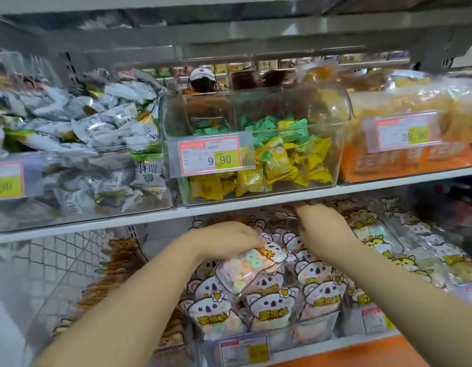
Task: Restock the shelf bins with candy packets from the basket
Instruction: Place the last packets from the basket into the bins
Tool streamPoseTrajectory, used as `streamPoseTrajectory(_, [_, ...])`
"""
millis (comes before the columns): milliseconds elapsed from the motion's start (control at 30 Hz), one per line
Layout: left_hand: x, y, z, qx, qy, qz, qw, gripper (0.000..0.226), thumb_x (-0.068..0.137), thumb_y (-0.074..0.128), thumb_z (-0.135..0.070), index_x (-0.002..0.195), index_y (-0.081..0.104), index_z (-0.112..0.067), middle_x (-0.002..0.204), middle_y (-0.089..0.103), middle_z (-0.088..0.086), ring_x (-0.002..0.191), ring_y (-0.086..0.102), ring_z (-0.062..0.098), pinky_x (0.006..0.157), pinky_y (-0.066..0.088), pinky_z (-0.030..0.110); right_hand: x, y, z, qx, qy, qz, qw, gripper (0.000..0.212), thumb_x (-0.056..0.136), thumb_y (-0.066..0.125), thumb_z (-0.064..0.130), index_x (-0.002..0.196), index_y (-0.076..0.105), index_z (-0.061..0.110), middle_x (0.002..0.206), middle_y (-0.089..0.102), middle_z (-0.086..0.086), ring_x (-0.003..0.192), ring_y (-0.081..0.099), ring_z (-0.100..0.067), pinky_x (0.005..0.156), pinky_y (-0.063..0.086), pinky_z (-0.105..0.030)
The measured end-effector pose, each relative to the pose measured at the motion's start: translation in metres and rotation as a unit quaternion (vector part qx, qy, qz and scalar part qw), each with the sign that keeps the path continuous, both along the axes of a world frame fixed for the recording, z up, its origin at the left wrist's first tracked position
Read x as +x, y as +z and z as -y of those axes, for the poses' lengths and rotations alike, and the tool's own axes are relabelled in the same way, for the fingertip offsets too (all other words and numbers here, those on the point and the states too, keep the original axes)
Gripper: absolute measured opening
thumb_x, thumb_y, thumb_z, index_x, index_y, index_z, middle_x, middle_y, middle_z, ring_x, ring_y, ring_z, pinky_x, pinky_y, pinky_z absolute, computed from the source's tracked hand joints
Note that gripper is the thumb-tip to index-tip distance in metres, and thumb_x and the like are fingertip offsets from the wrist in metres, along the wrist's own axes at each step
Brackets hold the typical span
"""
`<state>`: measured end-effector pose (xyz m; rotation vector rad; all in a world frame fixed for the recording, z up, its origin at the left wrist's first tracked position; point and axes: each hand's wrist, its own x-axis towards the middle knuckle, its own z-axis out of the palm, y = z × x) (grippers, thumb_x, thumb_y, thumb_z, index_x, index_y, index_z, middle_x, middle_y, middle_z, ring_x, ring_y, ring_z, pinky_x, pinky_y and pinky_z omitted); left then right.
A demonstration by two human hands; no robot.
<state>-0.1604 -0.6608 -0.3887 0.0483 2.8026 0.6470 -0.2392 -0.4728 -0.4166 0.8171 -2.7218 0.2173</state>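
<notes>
My left hand (224, 238) grips the top of a clear candy packet (252, 266) with a koala label and pastel ring sweets, held tilted over the lower-shelf bin (317, 324). That bin is packed with upright koala packets (212, 307) of the same kind. My right hand (322, 221) reaches deep into the back of the same bin, under the white shelf edge; its fingers lie among the rear packets and their tips are blurred. The basket is out of view.
Above the white shelf edge (256, 203) stand three clear bins: grey-white packets (78, 144) at left, green and yellow sweets (277, 154) in the middle, orange packs (409, 144) at right. Brown-labelled packets (115, 276) fill the lower left, yellow-animal packets (383, 242) the lower right.
</notes>
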Motion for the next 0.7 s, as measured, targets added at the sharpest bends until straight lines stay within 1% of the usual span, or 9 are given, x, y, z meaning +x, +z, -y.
streamPoseTrajectory(133, [-0.002,-0.007,0.002,0.007,-0.016,0.005,1.000,0.042,0.104,0.043,-0.048,0.074,0.045,-0.018,0.076,0.047,-0.002,0.075,0.048,0.017,0.073,0.038,0.035,-0.006,-0.002,0.016,0.001,0.002,0.025,1.000,0.050,0.094,0.049,0.015,0.142,0.037,0.023,0.126,0.059,-0.013,0.113,0.059,-0.037,0.084,0.048,-0.039])
streamPoseTrajectory(200, [0.000,-0.019,0.006,-0.008,-0.024,0.019,1.000,0.044,0.098,0.036,-0.063,0.073,0.050,-0.029,0.090,0.053,0.000,0.100,0.055,0.022,0.097,0.041,0.045,-0.012,-0.006,0.022,0.004,0.007,0.028,1.000,0.051,0.095,0.051,0.019,0.144,0.039,0.027,0.131,0.058,-0.011,0.117,0.057,-0.035,0.085,0.049,-0.039])
streamPoseTrajectory(267, [0.008,-0.031,0.007,-0.059,-0.044,0.039,0.996,0.047,0.080,0.021,-0.081,0.073,0.054,-0.049,0.129,0.055,0.000,0.146,0.029,0.029,0.117,0.014,0.060,-0.018,-0.013,0.028,-0.002,0.025,0.031,0.999,0.049,0.094,0.052,0.020,0.141,0.046,0.035,0.132,0.058,-0.008,0.117,0.056,-0.033,0.085,0.050,-0.038])
streamPoseTrajectory(300, [0.013,-0.035,0.007,-0.072,-0.066,0.038,0.994,0.048,0.077,0.017,-0.084,0.080,0.055,-0.054,0.151,0.043,0.000,0.154,0.009,0.029,0.119,0.001,0.063,-0.022,-0.016,0.031,-0.005,0.033,0.032,0.999,0.049,0.094,0.052,0.019,0.139,0.048,0.037,0.133,0.057,-0.007,0.117,0.056,-0.032,0.085,0.051,-0.038])
streamPoseTrajectory(367, [0.018,-0.039,0.008,-0.078,-0.076,0.034,0.993,0.047,0.090,0.019,-0.077,0.090,0.054,-0.046,0.168,0.013,-0.004,0.155,-0.010,0.027,0.117,-0.013,0.064,-0.029,-0.021,0.038,-0.004,0.037,0.036,0.999,0.049,0.093,0.053,0.019,0.139,0.049,0.035,0.132,0.057,-0.009,0.115,0.057,-0.034,0.086,0.053,-0.038])
streamPoseTrajectory(400, [0.018,-0.040,0.008,-0.072,-0.068,0.035,0.995,0.044,0.093,0.021,-0.072,0.085,0.054,-0.045,0.168,0.008,-0.005,0.154,-0.012,0.027,0.117,-0.015,0.064,-0.033,-0.024,0.042,-0.004,0.036,0.034,0.999,0.049,0.093,0.053,0.019,0.140,0.049,0.032,0.132,0.057,-0.011,0.114,0.058,-0.035,0.086,0.054,-0.038])
streamPoseTrajectory(500, [0.020,-0.037,0.007,-0.052,-0.049,0.055,0.996,0.044,0.081,0.018,-0.079,0.077,0.054,-0.056,0.167,0.017,-0.005,0.155,-0.008,0.026,0.116,-0.013,0.066,-0.040,-0.028,0.052,-0.004,0.037,0.033,0.999,0.048,0.093,0.052,0.018,0.140,0.049,0.028,0.131,0.056,-0.014,0.110,0.059,-0.036,0.084,0.055,-0.040])
streamPoseTrajectory(633, [0.020,-0.038,0.008,-0.066,-0.031,0.057,0.996,0.042,0.101,0.022,-0.065,0.085,0.050,-0.038,0.168,0.009,-0.007,0.154,-0.011,0.030,0.115,-0.015,0.066,-0.051,-0.031,0.066,0.065,0.044,0.079,0.994,0.041,0.095,0.047,0.011,0.134,0.056,0.021,0.127,0.061,-0.011,0.108,0.061,-0.033,0.088,0.055,-0.039])
streamPoseTrajectory(700, [0.022,-0.036,0.007,-0.063,-0.030,0.059,0.996,0.039,0.100,0.023,-0.064,0.097,0.051,-0.038,0.168,0.008,-0.008,0.154,-0.012,0.030,0.115,-0.015,0.066,-0.055,-0.031,0.072,0.109,0.047,0.103,0.988,0.037,0.096,0.047,0.010,0.130,0.060,0.017,0.124,0.064,-0.011,0.107,0.062,-0.030,0.090,0.055,-0.039])
